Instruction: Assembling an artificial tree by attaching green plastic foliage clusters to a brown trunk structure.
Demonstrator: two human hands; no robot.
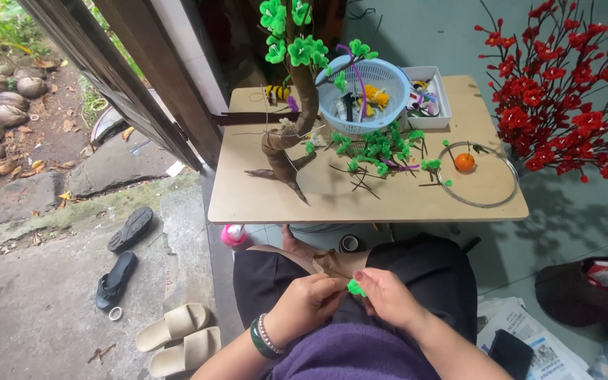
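Over my lap, my left hand (304, 304) and my right hand (387, 297) pinch a small green pipe-cleaner flower (355, 287) between their fingertips. A brown wrapped stem (328, 264) lies under my left fingers. On the low wooden table (262, 204) ahead stands a brown artificial tree trunk (295, 119) with green flowers (304, 49) at its top. Several more green flowers and dark wires (381, 149) lie loose on the tabletop.
A pale blue basket (388, 102) and a white tray (436, 105) sit at the table's back. An orange ball (464, 162) lies inside a wire ring. A red blossom tree (571, 91) stands at right. Sandals (177, 334) lie on the floor at left.
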